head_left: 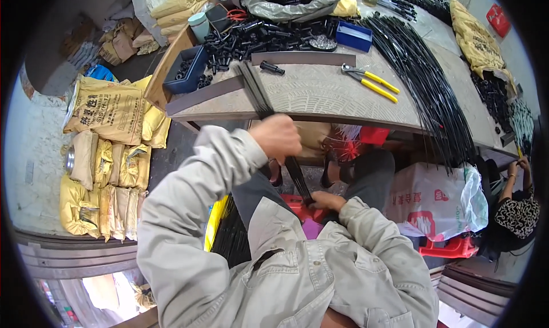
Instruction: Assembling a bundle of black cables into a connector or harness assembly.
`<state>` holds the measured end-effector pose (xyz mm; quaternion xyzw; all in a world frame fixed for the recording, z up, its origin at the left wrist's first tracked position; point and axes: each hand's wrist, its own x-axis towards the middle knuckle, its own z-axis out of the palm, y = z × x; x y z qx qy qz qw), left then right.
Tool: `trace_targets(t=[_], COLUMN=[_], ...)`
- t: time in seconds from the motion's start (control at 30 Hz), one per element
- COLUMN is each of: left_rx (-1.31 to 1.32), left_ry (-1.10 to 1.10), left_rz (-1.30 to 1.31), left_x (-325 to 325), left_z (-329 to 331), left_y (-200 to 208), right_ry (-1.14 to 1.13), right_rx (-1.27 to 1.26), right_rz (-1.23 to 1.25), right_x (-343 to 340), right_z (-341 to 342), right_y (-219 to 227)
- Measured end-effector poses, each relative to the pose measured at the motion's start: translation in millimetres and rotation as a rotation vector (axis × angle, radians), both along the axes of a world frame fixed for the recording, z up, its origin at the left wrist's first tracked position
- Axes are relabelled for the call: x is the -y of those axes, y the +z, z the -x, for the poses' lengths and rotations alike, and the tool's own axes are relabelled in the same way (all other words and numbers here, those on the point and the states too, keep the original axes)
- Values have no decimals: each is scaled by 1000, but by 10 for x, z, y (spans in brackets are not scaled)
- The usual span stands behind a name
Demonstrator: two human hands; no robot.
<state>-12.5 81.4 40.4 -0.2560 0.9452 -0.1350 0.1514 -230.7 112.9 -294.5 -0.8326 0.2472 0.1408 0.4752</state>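
Observation:
My left hand [277, 137] is closed around a bundle of thin black rods [254, 87], just off the front edge of the workbench. The bundle slants from the bench top down toward my lap, its upper end smeared by motion. Lower down, my right hand [328, 202] is closed on the bundle's other end, above my lap. On the bench beyond lie a single black plastic fitting [272, 68] and end-cutting pliers with yellow handles [372, 83]. A heap of similar black fittings [246, 39] covers the back of the bench.
A long sheaf of black cables [420, 82] hangs over the bench's right edge. Blue boxes [354, 35] stand at the back and left. Grey strips [303, 58] border the work area. Yellow sacks [108, 111] are stacked at left. Another person [514, 208] works at far right.

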Motion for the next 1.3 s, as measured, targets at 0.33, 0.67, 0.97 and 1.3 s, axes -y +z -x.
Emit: trace_targets(t=[0.33, 0.67, 0.97, 1.3], left_rx=[-174, -1837, -2218, -2324], left_ry=[-146, 697, 405, 535], left_rz=[-189, -78, -996, -1252], left_x=[-81, -835, -837, -618], left_z=[479, 186, 748, 533], left_y=[-139, -635, -616, -768], right_ry=[-470, -492, -107, -167], right_rx=[801, 927, 614, 965], right_rz=[-459, -119, 84, 249], right_x=[-26, -147, 415, 722], right_z=[-223, -162, 153, -104], right_y=[1619, 1917, 2797, 3650])
